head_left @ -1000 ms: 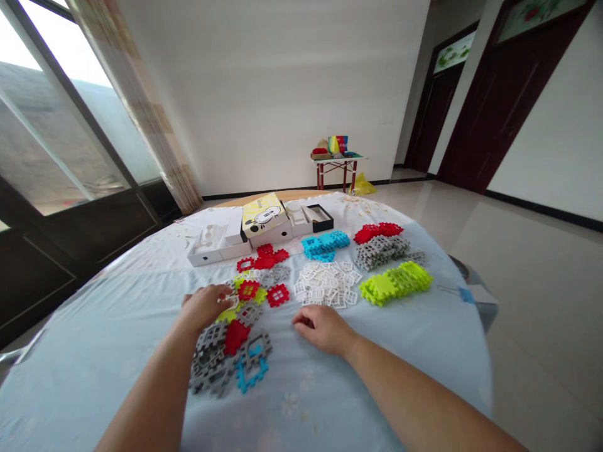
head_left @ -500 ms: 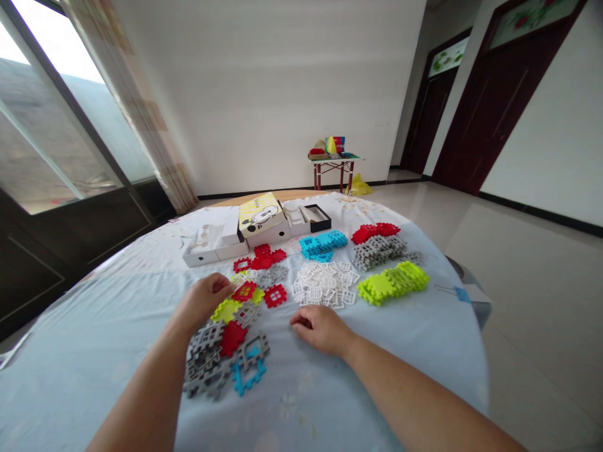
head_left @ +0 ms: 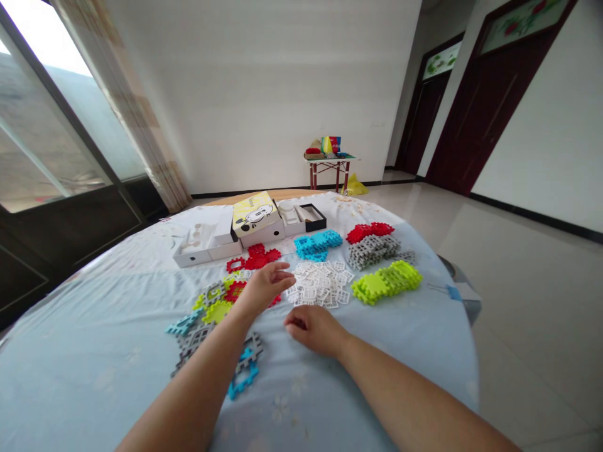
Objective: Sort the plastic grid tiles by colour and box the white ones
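My left hand [head_left: 267,287] reaches over the table with its fingers stretched out and apart, nothing visible in them. Its fingertips are at the left edge of a pile of white plastic window-frame pieces [head_left: 320,284]. Below that pile, my right hand [head_left: 313,329] rests on the cloth with curled fingers and holds nothing I can see. Mixed interlocking plastic tiles lie under and left of my left forearm: lime green tiles [head_left: 217,312], grey tiles [head_left: 193,339], a blue frame tile [head_left: 245,380] and a red window tile [head_left: 234,290], partly hidden by my left hand.
Sorted piles of blue tiles [head_left: 318,243], red tiles [head_left: 370,232], grey tiles [head_left: 373,252] and lime green tiles [head_left: 387,282] lie beyond and to the right. Loose red tiles [head_left: 257,256] and a yellow-and-white box [head_left: 257,215] with open trays [head_left: 207,250] stand farther back on the round table.
My left hand has moved right from the mixed tiles to the white pile, and its fingers have spread. My right hand stays in place. The view has shifted slightly.
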A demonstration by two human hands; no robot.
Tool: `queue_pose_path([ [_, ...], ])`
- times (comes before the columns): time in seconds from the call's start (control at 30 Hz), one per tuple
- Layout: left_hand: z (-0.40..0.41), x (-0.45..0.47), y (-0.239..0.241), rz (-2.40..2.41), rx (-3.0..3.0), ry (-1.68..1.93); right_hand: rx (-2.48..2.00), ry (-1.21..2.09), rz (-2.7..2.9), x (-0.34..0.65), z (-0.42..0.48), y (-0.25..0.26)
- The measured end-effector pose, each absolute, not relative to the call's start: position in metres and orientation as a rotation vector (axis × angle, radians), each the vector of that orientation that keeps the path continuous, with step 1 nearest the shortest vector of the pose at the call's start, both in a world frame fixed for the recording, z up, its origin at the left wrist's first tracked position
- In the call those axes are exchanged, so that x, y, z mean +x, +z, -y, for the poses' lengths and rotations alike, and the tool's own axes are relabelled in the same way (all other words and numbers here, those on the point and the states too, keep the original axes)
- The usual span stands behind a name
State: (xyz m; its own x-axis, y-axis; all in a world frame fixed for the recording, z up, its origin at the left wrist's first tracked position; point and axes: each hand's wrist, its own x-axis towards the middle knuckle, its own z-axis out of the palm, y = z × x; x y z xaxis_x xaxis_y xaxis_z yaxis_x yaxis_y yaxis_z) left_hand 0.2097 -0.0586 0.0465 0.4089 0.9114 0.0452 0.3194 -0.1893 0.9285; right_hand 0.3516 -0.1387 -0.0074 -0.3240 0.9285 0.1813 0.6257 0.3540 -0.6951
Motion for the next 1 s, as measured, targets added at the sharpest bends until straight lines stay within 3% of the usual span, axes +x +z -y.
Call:
queue_pose_path([
  [0.13,0.06,0.2,0.052,-1.209,2.009,0.76,-1.346,0.709,2.054,0.352,0.139,-0.008],
  [0.27,0.065,0.179,0.053,-1.43,2.35,0.465,-1.321,0.707,2.046,0.352,0.139,-0.008],
  [0.53,0.056,0.166,0.042,-1.538,2.468,0.135,-1.309,0.657,2.073,0.352,0.138,-0.008],
  [1.0,0.052,0.15,0.057,-1.534,2.333,0.292,-1.322,0.656,2.08,0.352,0.139,-0.007],
])
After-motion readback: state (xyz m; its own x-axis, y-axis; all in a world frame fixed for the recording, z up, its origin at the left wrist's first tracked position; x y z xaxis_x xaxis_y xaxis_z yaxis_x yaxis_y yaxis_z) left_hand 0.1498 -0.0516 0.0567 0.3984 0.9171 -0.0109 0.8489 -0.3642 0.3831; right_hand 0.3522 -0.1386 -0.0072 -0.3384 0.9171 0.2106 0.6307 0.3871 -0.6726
